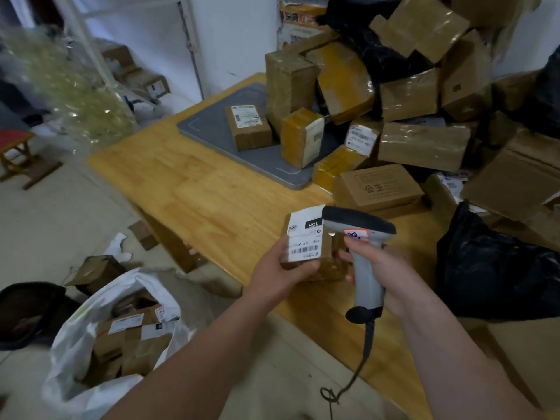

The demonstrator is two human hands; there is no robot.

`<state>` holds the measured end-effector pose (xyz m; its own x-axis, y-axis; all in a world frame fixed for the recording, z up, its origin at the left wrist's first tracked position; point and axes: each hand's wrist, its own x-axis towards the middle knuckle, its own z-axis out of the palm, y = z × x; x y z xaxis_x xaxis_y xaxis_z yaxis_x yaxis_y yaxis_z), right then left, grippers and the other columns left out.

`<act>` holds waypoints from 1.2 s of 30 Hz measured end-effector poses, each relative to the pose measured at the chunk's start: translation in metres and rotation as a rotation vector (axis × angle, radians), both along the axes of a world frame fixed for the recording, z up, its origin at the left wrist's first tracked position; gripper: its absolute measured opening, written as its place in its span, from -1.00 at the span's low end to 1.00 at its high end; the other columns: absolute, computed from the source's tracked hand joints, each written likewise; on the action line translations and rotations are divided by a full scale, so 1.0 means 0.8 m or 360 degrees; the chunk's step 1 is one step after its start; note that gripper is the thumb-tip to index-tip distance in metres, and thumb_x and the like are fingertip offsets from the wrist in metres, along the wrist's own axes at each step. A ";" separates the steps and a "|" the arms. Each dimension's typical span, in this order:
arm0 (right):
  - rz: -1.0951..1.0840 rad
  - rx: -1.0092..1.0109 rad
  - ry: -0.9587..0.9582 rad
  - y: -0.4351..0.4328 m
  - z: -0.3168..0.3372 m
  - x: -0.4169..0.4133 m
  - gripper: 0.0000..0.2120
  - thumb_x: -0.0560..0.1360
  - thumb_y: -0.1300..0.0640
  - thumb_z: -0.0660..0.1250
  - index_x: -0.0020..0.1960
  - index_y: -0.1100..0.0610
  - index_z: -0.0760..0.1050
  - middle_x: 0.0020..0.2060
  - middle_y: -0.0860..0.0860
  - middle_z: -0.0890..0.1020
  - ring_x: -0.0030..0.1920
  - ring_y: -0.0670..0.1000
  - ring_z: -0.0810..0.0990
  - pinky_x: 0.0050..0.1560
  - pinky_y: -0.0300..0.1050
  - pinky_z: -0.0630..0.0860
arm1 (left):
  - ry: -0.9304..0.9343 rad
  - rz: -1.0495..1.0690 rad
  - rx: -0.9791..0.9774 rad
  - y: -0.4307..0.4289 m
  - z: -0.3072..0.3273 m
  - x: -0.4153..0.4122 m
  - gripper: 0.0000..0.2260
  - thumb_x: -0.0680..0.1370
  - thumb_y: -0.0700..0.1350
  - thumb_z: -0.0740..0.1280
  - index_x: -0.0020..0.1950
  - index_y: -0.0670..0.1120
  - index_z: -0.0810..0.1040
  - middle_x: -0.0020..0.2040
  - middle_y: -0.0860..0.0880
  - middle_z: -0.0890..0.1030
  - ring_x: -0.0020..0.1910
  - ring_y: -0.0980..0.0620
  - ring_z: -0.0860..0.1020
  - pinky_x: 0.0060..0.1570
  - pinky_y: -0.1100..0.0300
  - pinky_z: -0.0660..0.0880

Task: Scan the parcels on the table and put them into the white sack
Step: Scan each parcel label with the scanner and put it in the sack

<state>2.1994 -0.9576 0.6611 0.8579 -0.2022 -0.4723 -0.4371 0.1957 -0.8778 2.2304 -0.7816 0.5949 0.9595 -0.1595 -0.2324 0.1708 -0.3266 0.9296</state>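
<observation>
Brown cardboard under clear tape is showing on the small parcel (pixel 329 269) that the left grip (pixel 280 268) is holding, its fingers and thumb curling round the parcel's left side. The parcel is being held just above the bench (pixel 212 183), near its front left corner, with the white shipping label (pixel 304 239) turning upward and its top flap lifting off the box. The right grip (pixel 391 268) is closing round the grey handle of a barcode scanner (pixel 365 278), whose black head is sitting just beside the label's right edge and whose cable (pixel 365 353) is hanging down past the bench's front edge.

The white sack (pixel 75 344) is standing open on the floor off the bench's front left corner, with several taped parcels (pixel 133 338) lying inside it. A grey weighing platform (pixel 212 128) is lying toward the far left corner of the bench, carrying a labelled box (pixel 248 128) and a yellow-taped box (pixel 300 137). A big heap of cardboard parcels (pixel 424 140) is crowding the far and right side of the bench, and a flat box with printed characters (pixel 378 189) is lying at the heap's front. A black plastic bag (pixel 500 268) is resting along the right side, near the right grip
</observation>
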 end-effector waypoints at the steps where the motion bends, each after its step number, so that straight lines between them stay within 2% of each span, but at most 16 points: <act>1: 0.0035 0.0011 -0.0023 0.016 0.001 0.004 -0.80 0.45 0.11 0.45 0.06 0.06 0.56 -0.05 0.02 0.71 0.06 -0.05 0.66 -0.22 -0.10 0.57 | 0.0063 0.0096 -0.0132 0.010 0.001 0.000 -0.48 0.39 0.06 0.53 0.25 0.20 0.36 0.04 0.32 0.50 0.02 0.35 0.50 0.04 0.38 0.49; 3: 0.0141 0.0013 -0.0059 0.053 0.005 0.013 -0.78 0.45 0.09 0.45 0.08 0.03 0.56 -0.05 -0.01 0.72 0.05 -0.09 0.67 -0.19 -0.10 0.56 | 0.0171 0.0283 -0.0332 0.037 0.002 0.002 -0.30 0.26 0.22 0.56 0.32 0.14 0.37 0.15 0.19 0.54 0.13 0.14 0.54 0.12 0.07 0.56; 4: 0.0193 0.0017 -0.0065 0.074 0.008 0.019 -0.78 0.45 0.08 0.45 0.08 0.03 0.55 -0.04 0.00 0.72 0.04 -0.10 0.67 -0.19 -0.11 0.56 | 0.0185 0.0378 -0.0394 0.055 0.004 0.002 -0.23 0.20 0.26 0.57 0.33 0.12 0.37 0.16 0.14 0.55 0.14 0.08 0.56 0.10 0.02 0.58; 6: 0.0305 0.0035 -0.0071 0.122 0.011 0.029 -0.80 0.45 0.09 0.44 0.06 0.03 0.56 -0.06 -0.01 0.73 0.04 -0.09 0.67 -0.19 -0.11 0.56 | 0.0188 0.0502 -0.0418 0.099 0.007 0.001 -0.26 0.24 0.22 0.57 0.32 0.08 0.36 0.16 0.10 0.55 0.12 0.05 0.57 0.03 0.05 0.60; 10: 0.0500 0.0021 -0.0019 0.237 0.008 0.040 -0.87 0.44 0.09 0.46 -0.04 0.07 0.58 -0.22 -0.05 0.70 -0.10 -0.07 0.66 -0.27 -0.15 0.58 | 0.0218 0.0714 -0.0437 0.208 -0.002 -0.005 -0.23 0.18 0.27 0.55 0.32 0.10 0.41 0.21 0.06 0.55 0.12 0.08 0.57 0.09 0.01 0.58; 12: 0.0610 0.0050 0.0006 0.291 0.001 0.045 -0.87 0.42 0.09 0.48 -0.06 0.05 0.59 -0.16 -0.02 0.70 -0.09 -0.04 0.67 -0.21 -0.12 0.60 | 0.0206 0.0860 -0.0354 0.257 -0.011 -0.010 -0.32 0.17 0.30 0.47 0.24 0.19 0.40 0.25 0.03 0.49 0.11 0.07 0.55 0.07 0.03 0.59; 15: 0.0788 0.0126 0.0088 0.374 -0.020 0.054 -0.73 0.32 0.04 0.51 0.00 0.04 0.60 -0.02 0.05 0.71 0.03 0.02 0.68 -0.10 -0.04 0.59 | 0.0260 0.1086 -0.0163 0.340 -0.037 -0.017 -0.32 0.13 0.34 0.41 0.22 0.22 0.40 0.31 -0.03 0.43 0.13 -0.01 0.55 -0.12 0.10 0.62; 16: 0.0815 0.0137 0.0133 0.398 -0.028 0.056 -0.67 0.31 0.03 0.51 0.04 0.05 0.60 0.00 0.06 0.70 0.02 0.03 0.68 -0.09 -0.05 0.60 | 0.0276 0.1169 -0.0090 0.370 -0.048 -0.020 -0.27 0.14 0.36 0.42 0.27 0.21 0.40 0.34 -0.05 0.42 0.16 -0.04 0.54 -0.08 0.05 0.63; 18: 0.0834 0.0126 0.0211 0.441 -0.053 0.062 -0.66 0.37 0.05 0.50 0.12 0.09 0.58 0.00 0.04 0.71 -0.02 0.03 0.70 -0.12 -0.08 0.60 | 0.0348 0.1322 0.0137 0.432 -0.071 -0.028 -0.17 0.17 0.40 0.43 0.39 0.18 0.34 0.40 -0.08 0.36 0.27 -0.08 0.47 0.17 -0.07 0.53; 20: 0.0782 0.0085 0.0288 0.475 -0.086 0.068 -0.63 0.41 0.04 0.49 0.16 0.14 0.56 -0.02 0.06 0.70 -0.06 0.03 0.71 -0.21 -0.13 0.58 | 0.0469 0.1414 0.0295 0.488 -0.094 -0.038 -0.15 0.25 0.33 0.46 0.46 0.08 0.31 0.42 -0.13 0.26 0.35 -0.11 0.36 0.31 0.01 0.40; 21: 0.0725 0.0062 0.0329 0.487 -0.106 0.072 -0.62 0.41 0.05 0.49 0.17 0.17 0.56 -0.03 0.08 0.70 -0.09 0.04 0.70 -0.27 -0.16 0.56 | 0.0547 0.1437 0.0318 0.511 -0.106 -0.043 -0.16 0.28 0.26 0.49 0.47 0.04 0.29 0.42 -0.14 0.21 0.36 -0.11 0.32 0.29 0.08 0.37; 24: 0.0530 -0.0006 0.0460 0.514 -0.167 0.086 -0.62 0.44 0.09 0.48 0.17 0.26 0.55 -0.11 0.13 0.68 -0.21 0.03 0.65 -0.41 -0.23 0.52 | 0.0703 0.1419 0.0390 0.562 -0.150 -0.050 -0.12 0.21 0.22 0.47 0.47 -0.01 0.30 0.36 -0.13 0.18 0.23 -0.08 0.34 0.16 0.18 0.34; 26: 0.0434 -0.0076 0.0553 0.522 -0.211 0.097 -0.59 0.43 0.08 0.48 0.19 0.27 0.54 -0.11 0.16 0.66 -0.23 0.03 0.62 -0.40 -0.21 0.51 | 0.0758 0.1332 0.0472 0.581 -0.182 -0.044 -0.11 0.20 0.24 0.47 0.46 -0.03 0.30 0.34 -0.12 0.17 0.15 -0.07 0.37 0.19 0.15 0.37; 30: 0.0371 -0.0185 0.0671 0.529 -0.295 0.121 -0.54 0.43 0.06 0.48 0.24 0.23 0.49 0.00 0.17 0.63 -0.13 0.05 0.62 -0.28 -0.15 0.52 | 0.0812 0.1106 0.0633 0.599 -0.252 -0.009 -0.01 0.12 0.36 0.39 0.47 -0.04 0.30 0.37 -0.12 0.16 0.29 -0.17 0.39 0.32 0.03 0.41; 33: 0.0439 -0.0262 0.0673 0.536 -0.351 0.140 -0.56 0.43 0.07 0.48 0.24 0.20 0.49 0.00 0.11 0.61 -0.11 0.04 0.61 -0.14 -0.07 0.58 | 0.0786 0.0843 0.0821 0.601 -0.312 0.024 -0.17 0.29 0.27 0.47 0.47 0.01 0.31 0.43 -0.13 0.14 0.40 -0.18 0.27 0.37 -0.02 0.36; 36: 0.0596 -0.0356 0.0679 0.544 -0.403 0.156 -0.65 0.43 0.06 0.48 0.17 0.13 0.53 -0.06 0.03 0.61 -0.05 0.06 0.60 0.08 0.05 0.59 | 0.0743 0.0660 0.0994 0.593 -0.362 0.057 -0.21 0.30 0.28 0.46 0.46 0.06 0.34 0.43 -0.13 0.13 0.43 -0.17 0.20 0.40 -0.06 0.32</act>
<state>2.3239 -0.5222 0.3390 0.6344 -0.0571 -0.7709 -0.7627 -0.2080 -0.6123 2.2760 -0.3069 0.3054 0.6972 0.4677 -0.5433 0.7061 -0.5789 0.4077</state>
